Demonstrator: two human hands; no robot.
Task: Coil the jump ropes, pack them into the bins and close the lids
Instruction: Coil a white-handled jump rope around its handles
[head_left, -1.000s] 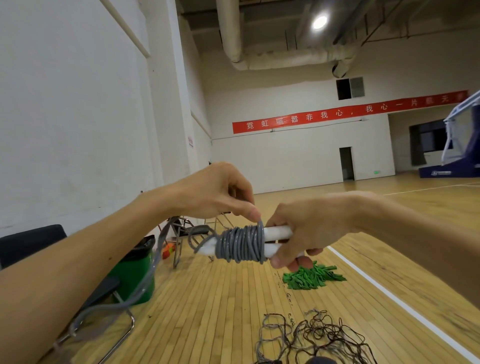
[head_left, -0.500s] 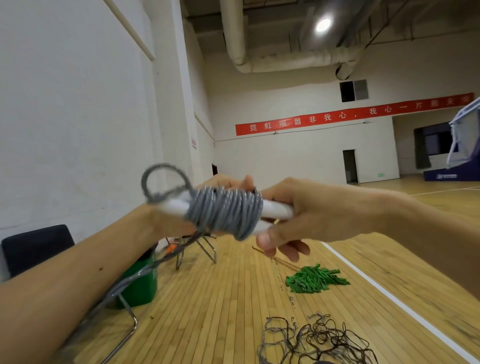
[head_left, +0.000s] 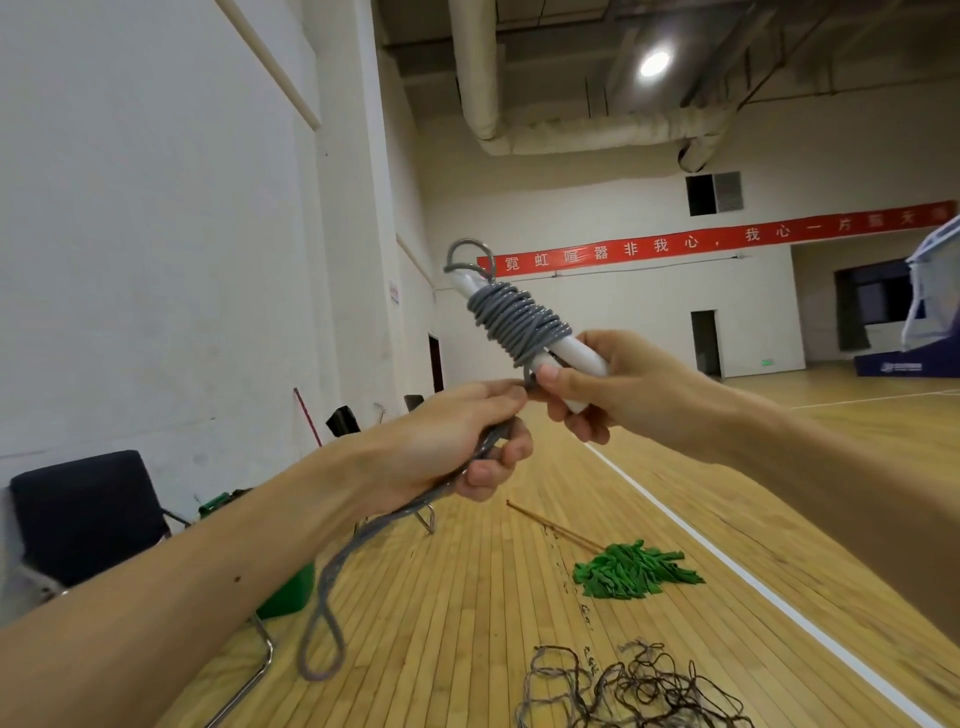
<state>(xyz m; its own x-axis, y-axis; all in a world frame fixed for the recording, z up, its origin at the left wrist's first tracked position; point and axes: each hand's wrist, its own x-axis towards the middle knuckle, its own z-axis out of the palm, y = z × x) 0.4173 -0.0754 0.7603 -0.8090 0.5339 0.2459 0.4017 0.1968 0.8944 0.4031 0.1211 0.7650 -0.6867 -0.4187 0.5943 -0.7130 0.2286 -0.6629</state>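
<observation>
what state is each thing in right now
grey jump rope: partly coiled, tail hanging loose
white handles: wrapped by the rope, tilted up to the left
right hand: grips the white handles
left hand: grips the rope's loose tail
dark ropes: tangled on the floor, uncoiled
green bundle: lying on the floor

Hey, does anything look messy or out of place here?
Yes. A tangle of dark cords sprawls uncoiled on the floor, and a green pile lies loose beside a thin stick. The grey jump rope is wound unevenly, its tail dangling from the left hand.
</observation>
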